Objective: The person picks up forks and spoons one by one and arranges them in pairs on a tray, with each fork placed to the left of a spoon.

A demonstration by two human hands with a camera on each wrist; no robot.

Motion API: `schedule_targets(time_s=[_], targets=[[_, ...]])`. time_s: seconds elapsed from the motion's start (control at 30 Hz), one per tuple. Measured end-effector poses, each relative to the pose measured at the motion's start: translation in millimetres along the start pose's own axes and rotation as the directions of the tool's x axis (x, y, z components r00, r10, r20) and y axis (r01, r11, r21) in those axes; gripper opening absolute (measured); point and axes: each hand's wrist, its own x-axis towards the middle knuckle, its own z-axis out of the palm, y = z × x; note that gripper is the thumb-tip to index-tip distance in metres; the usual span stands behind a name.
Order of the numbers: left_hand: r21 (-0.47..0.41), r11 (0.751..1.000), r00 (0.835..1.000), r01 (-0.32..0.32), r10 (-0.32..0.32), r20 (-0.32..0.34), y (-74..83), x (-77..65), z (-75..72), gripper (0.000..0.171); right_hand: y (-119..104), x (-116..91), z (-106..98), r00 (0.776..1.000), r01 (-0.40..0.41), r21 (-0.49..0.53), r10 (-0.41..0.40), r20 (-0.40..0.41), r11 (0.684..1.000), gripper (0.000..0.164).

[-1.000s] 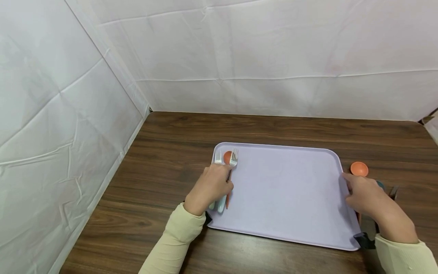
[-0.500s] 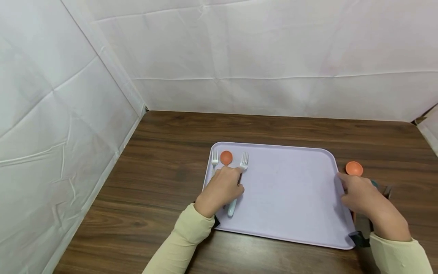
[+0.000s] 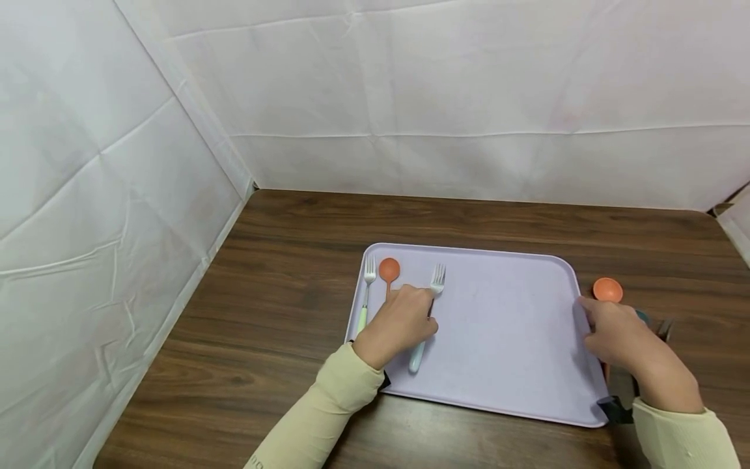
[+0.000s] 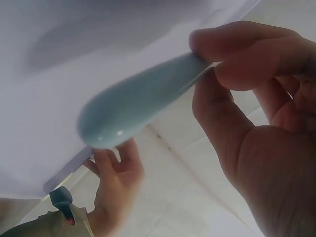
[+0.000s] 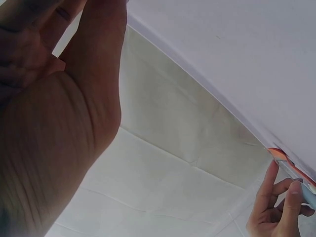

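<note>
On the lilac tray (image 3: 504, 332), my left hand (image 3: 401, 322) pinches a fork (image 3: 437, 279) between thumb and fingertips. Its pale blue handle (image 4: 138, 103) points toward the near edge, and the tines face away. Left of that hand lie an orange spoon (image 3: 389, 268), bowl toward the far edge, and another fork (image 3: 370, 270) with a light green handle along the tray's left rim; the hand covers the spoon's lower handle. My right hand (image 3: 624, 339) holds the tray's right rim, thumb and fingertips at the edge.
Beyond the tray's right side, partly under my right hand, lie an orange spoon (image 3: 607, 289), a teal utensil (image 3: 642, 316) and a metal fork (image 3: 665, 329). White sheeting (image 3: 445, 98) walls off the back and left of the dark wooden table (image 3: 263, 260).
My left hand has carried the blue-handled fork rightward, away from the orange spoon and the green-handled fork, which now show more fully. The right hand stays at the rim.
</note>
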Motion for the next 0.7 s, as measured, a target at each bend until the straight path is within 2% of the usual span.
schedule_targets(time_s=[0.3,0.53,0.7], targets=[[-0.002,0.999,0.997,0.051,-0.051,0.053,15.8,7.2,5.2,0.023,0.6,-0.6,-0.4,1.0,0.003,-0.004,-0.003,-0.005,1.0,0.064],[0.035,0.999,0.998,0.023,-0.025,0.053,22.7,15.4,11.1,0.024,0.5,-0.7,-1.1,1.0,0.009,0.001,-0.009,0.0,1.0,0.064],[0.028,0.999,0.997,0.036,-0.038,0.073,25.5,19.8,15.0,0.025,0.1,-0.9,-0.6,1.0,0.019,0.002,-0.019,-0.006,1.0,0.062]])
